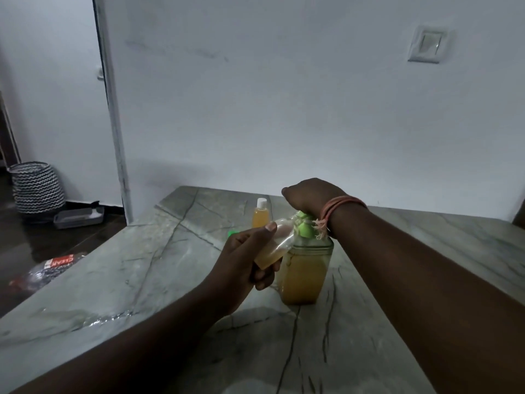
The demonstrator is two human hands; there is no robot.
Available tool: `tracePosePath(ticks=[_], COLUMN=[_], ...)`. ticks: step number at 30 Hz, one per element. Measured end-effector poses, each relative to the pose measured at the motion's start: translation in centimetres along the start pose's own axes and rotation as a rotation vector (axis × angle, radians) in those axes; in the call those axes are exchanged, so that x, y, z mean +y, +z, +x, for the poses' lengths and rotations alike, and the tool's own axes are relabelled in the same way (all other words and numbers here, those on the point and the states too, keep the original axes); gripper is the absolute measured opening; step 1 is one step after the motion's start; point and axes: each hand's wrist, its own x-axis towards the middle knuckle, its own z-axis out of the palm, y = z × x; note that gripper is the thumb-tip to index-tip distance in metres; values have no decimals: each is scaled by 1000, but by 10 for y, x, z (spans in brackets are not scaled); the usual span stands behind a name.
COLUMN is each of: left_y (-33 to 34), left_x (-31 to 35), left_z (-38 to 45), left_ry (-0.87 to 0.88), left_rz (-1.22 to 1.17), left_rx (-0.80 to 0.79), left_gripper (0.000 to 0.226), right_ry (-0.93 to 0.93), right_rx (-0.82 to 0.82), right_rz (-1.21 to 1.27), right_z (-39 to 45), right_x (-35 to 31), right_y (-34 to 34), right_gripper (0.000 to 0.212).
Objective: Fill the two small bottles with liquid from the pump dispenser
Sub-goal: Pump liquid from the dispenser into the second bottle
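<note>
A clear pump dispenser (305, 275) with amber liquid and a green pump head stands on the marble table (142, 280). My right hand (311, 196) is closed over the top of the pump head. My left hand (245, 261) holds a small clear bottle (277, 245), tilted, its mouth against the green spout; amber liquid fills its lower part. A second small bottle (260, 214), filled with amber liquid and closed with a white cap, stands upright behind the dispenser. A green cap (233, 233) lies on the table, partly hidden behind my left hand.
The table's back edge meets a white wall. The left table edge drops to a dark floor with a plastic wrapper (54, 267), a grey tray (79, 218) and a striped basket (37, 187). A light switch (427, 45) is on the wall.
</note>
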Motion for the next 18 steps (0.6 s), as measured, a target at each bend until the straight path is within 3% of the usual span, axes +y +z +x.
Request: tracePosePath(ticks=[4, 9, 18], left_y=[2, -1, 1], left_x=[2, 1, 2], left_z=[-1, 1, -1], left_ry=[6, -1, 15], left_rz=[1, -8, 8], left_rx=[3, -6, 10], left_gripper=[42, 36, 41], right_ry=[-23, 4, -28], right_rx=[-49, 73, -32], right_rz=[-66, 29, -65], right_z=[-3, 7, 3], right_x=[-6, -4, -2], right_y=[-12, -3, -3], right_gripper=[35, 28, 33])
